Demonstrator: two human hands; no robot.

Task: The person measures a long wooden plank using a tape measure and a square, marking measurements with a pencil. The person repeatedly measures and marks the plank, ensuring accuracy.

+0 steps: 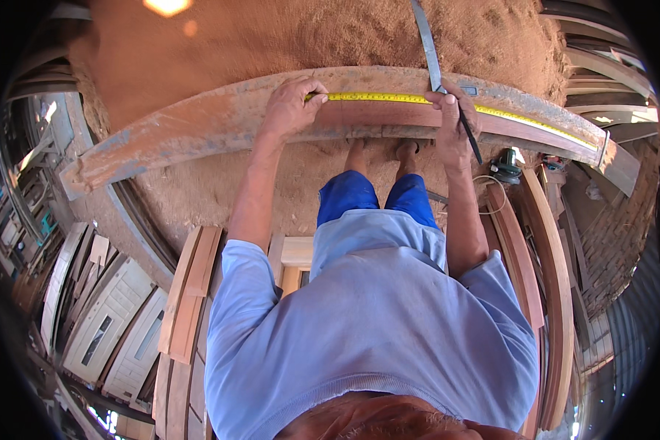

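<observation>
A yellow tape measure (378, 97) is stretched along a reddish board (389, 115) on a long, worn wooden bench (198, 117). My left hand (292, 108) pinches one end of the tape, thumb and forefinger together. Farther right, my right hand (453, 121) is closed at the tape, with a slim black pointed tool (469, 136) slanting down from its fingers. Just beyond those fingers lies a metal square, its long grey blade (427, 44) pointing away from me. Whether the right hand also grips the square is hard to make out.
Brown sawdust (271, 37) covers the ground beyond the bench. A dark green power tool (504, 166) with a pale cord sits right of my legs. Long boards (548, 293) stand on my right, more timber (187, 293) on my left. Pale panels (99, 330) lean at far left.
</observation>
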